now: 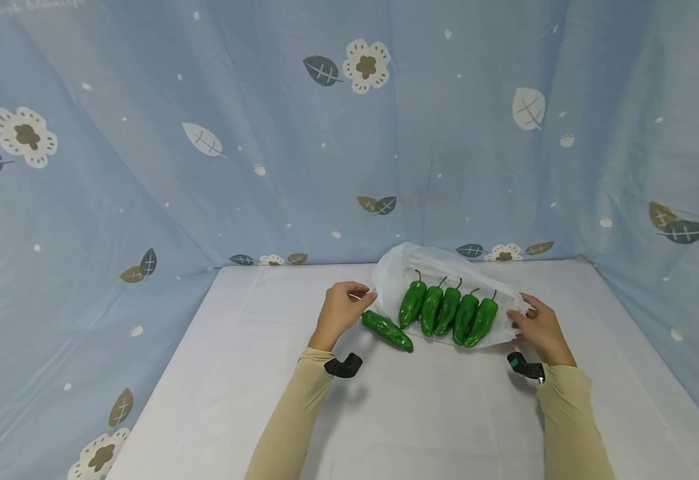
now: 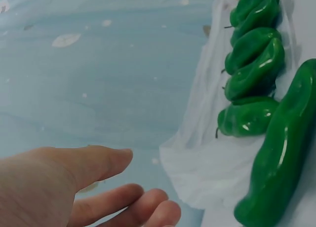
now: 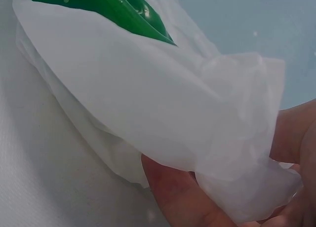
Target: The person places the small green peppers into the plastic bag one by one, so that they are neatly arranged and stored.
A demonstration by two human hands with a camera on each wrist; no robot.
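Note:
Several glossy green peppers [image 1: 430, 312] lie side by side on a white plastic bag [image 1: 390, 277], stems pointing away from me. One more green pepper [image 1: 387, 330] lies at an angle on the table just left of the row, beside my left hand. My left hand [image 1: 340, 312] hovers at the bag's left end; its thumb and fingers stand apart with nothing between them in the left wrist view. At the bag's right end, my right hand [image 1: 541, 330] pinches the crumpled plastic, with thumb and fingers around its edge [image 3: 242, 187] in the right wrist view.
A white-covered table [image 1: 433, 420] lies under everything. Behind it and along both sides hangs a blue curtain [image 1: 277, 120] printed with flowers and leaves. Dark devices sit at both wrists, the left one [image 1: 344, 366] and the right one [image 1: 526, 368].

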